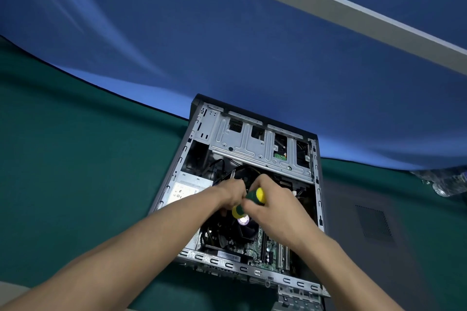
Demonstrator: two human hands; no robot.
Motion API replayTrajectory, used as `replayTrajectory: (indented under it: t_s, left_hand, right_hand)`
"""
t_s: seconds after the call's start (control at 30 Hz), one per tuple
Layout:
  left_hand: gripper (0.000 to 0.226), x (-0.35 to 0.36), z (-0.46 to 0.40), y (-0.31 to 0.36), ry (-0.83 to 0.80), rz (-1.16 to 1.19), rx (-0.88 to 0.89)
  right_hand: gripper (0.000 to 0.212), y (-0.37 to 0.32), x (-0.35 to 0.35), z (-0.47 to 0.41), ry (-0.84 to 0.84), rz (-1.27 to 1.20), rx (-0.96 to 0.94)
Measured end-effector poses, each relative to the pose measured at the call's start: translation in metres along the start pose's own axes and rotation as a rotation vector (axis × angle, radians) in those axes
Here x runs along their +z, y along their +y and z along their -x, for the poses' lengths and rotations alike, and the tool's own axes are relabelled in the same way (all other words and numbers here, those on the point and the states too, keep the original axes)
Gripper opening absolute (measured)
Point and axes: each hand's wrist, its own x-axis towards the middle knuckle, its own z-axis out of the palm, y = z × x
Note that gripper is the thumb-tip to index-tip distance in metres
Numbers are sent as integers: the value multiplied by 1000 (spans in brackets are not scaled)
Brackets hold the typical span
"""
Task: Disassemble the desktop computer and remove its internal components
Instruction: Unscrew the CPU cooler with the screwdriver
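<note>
— Desktop computer (313,212): how far along?
— Early, I'd judge. It lies open on the green surface (75,184), yet motherboard (255,247), power supply (187,188) and drive cage (260,144) all sit inside.
— And the hands?
— Both are over its middle — right hand (275,214) grasping a screwdriver (250,202); left hand (231,195) curled beside it, on what I cannot tell.

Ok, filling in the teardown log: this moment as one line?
step: unscrewing inside case | right hand: grips screwdriver | left hand: at its shaft, grip unclear | fan: in place
</note>
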Motion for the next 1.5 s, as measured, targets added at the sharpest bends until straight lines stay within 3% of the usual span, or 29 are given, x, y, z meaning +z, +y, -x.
replayTrajectory:
  t_s: [0.1,0.2,0.33,0.43,0.6,0.67,0.8,0.9,1.03,1.23,1.37,1.5]
  left_hand:
    - [20,-1,1,0,4,-36,26]
    - [26,-2,2,1,-9,-58,19]
    - [7,-1,3,2,-6,-7,9]
    - [24,0,3,1,-20,18,-7]
    - [49,2,1,0,-48,-7,-21]
    - [56,1,2,0,-60,-1,-38]
    - [52,0,5,2,-121,32,-75]
    - [43,-4,9,8,-139,11,-93]
    - [34,-10,16,14,-37,-147,-82]
    - [23,-18,31,24,121,-514,-122]
    - [20,-23,41,23,172,-556,-184]
    - [20,-24,51,17,176,-459,-235]
  right_hand:
    - [21,2,-3,1,-136,-42,-50]
    - [20,7,-1,1,-102,-84,-16]
    - [19,18,-2,0,-44,-131,6]
    - [19,25,-8,1,-143,-129,-34]
    - [18,40,-18,3,-139,-215,19]
    - [12,47,-25,3,-51,-247,49]
    - [16,61,-45,-1,331,-157,146]
    - [19,72,-59,-6,491,-326,164]
    - [18,90,-66,-17,585,-620,151]
    - [10,107,-40,-47,421,-1016,172]
    - [7,109,-17,-66,254,-996,88]
    - [16,105,-8,-86,204,-894,-1]
